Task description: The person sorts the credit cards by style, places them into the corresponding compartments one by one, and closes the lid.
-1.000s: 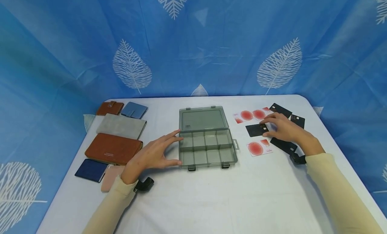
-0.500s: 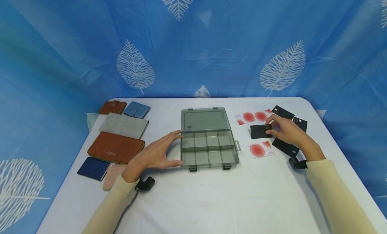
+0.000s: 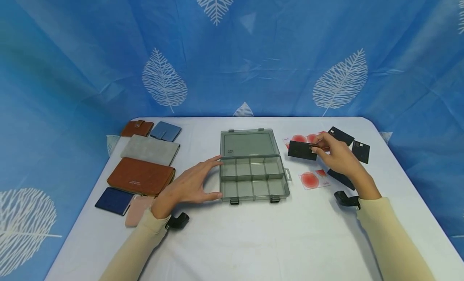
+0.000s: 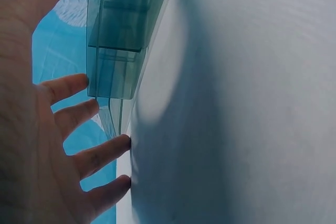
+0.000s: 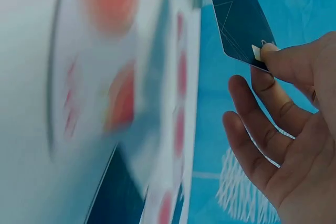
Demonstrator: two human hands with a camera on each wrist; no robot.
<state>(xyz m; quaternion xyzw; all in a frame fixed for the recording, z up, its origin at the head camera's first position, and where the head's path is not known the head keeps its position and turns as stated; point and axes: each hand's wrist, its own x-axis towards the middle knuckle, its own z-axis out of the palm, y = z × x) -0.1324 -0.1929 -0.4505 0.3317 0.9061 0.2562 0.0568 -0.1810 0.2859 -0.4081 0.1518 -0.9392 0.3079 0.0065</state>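
While your left hand [image 3: 188, 186] lay open, steadying the compartment box [image 3: 252, 168] at its 9 o'clock side, your right hand [image 3: 338, 156] pinched a black card [image 3: 302, 150], lifted off the counter [image 3: 253, 236] at the box's 2 o'clock.

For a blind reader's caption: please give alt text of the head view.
The right hand pinches a black card off the table, right of an open box that the left hand steadies; wallets lie left.
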